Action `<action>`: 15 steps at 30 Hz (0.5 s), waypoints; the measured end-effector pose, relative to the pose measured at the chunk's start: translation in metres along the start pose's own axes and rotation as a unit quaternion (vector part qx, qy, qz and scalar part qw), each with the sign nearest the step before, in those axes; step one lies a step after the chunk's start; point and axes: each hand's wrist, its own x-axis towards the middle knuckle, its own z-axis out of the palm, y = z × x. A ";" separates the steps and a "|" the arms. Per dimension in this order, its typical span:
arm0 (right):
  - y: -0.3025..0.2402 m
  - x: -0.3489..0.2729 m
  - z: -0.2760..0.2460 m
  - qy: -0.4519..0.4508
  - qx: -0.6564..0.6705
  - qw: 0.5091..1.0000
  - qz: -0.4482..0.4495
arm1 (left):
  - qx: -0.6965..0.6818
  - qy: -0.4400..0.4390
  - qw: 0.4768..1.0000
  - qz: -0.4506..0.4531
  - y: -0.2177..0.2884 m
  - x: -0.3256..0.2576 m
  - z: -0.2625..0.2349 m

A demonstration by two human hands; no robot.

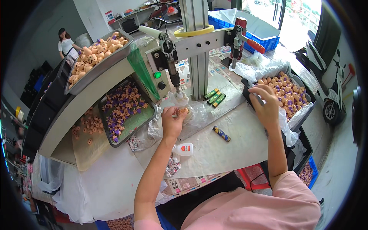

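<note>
My left hand [172,122] pinches a small peach-coloured toy piece [183,111] just below the tip of the press tool [173,73] on the metal stand [198,50]. My right hand [265,102] rests with curled fingers on the rim of a black bin [306,100] full of peach and purple toy pieces [288,92]; whether it grips a piece there, I cannot tell. Crumpled clear plastic [197,113] lies under the tool.
A dark tray [150,122] of purple-and-peach pieces sits left, with a grey tray [126,48] of peach heads above it. A small white glue bottle [184,148], several lighters [214,96] and another lighter [221,133] lie on the table. A red-handled clamp [245,38] projects right. A person [66,43] stands far left.
</note>
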 end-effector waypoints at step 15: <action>-0.128 0.117 0.103 0.160 0.160 0.935 -0.272 | 0.192 0.009 0.968 0.161 -0.016 0.004 0.014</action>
